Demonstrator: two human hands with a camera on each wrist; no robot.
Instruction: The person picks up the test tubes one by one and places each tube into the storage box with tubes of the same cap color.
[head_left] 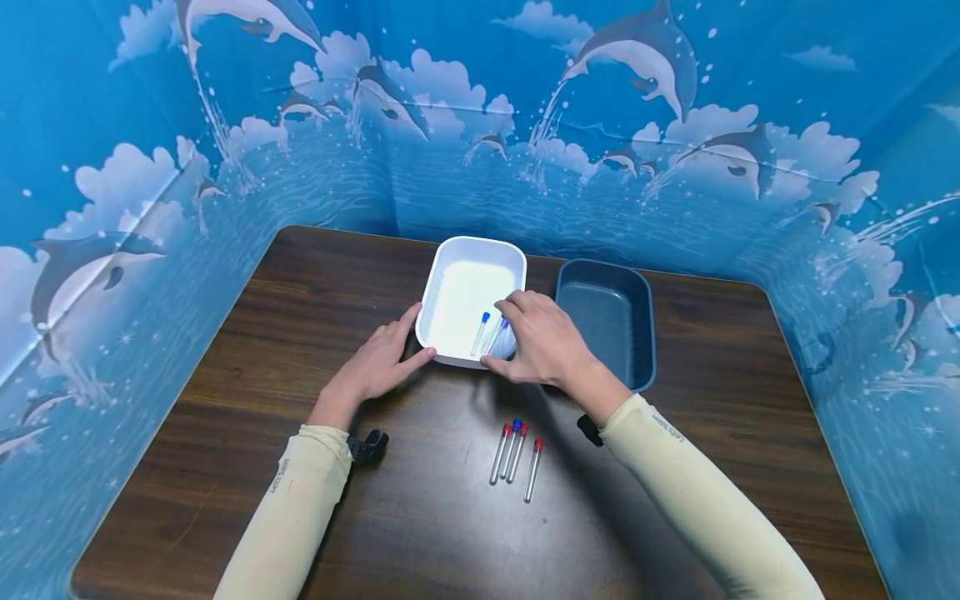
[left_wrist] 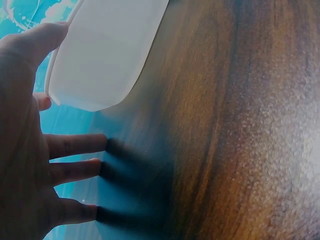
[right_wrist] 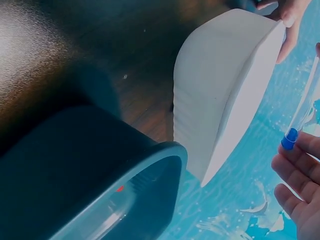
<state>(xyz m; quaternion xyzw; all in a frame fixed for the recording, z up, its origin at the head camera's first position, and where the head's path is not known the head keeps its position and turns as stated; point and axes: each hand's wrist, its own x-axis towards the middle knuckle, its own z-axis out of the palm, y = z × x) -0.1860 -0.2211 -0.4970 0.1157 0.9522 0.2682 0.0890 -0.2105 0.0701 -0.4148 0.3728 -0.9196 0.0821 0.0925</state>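
Observation:
My right hand [head_left: 542, 337] is over the front right of a white tray [head_left: 471, 242], holding a clear test tube with a blue cap [right_wrist: 289, 139] between thumb and fingertips. The cap end lies at the fingers in the right wrist view; the thumb is mostly cut off there. Another blue-capped test tube [head_left: 481, 333] lies in the white tray. My left hand [head_left: 378, 360] touches the tray's front left corner with thumb and index finger, the other fingers extended and spread in the left wrist view [left_wrist: 75, 172].
A dark blue-grey tray [head_left: 649, 329] stands right of the white one; a red cap [right_wrist: 120, 188] shows inside it in the right wrist view. Three red-capped tubes [head_left: 533, 471] and one blue-capped tube [head_left: 516, 427] lie on the wooden table [head_left: 420, 517]. A dolphin-printed curtain [head_left: 465, 192] surrounds the table.

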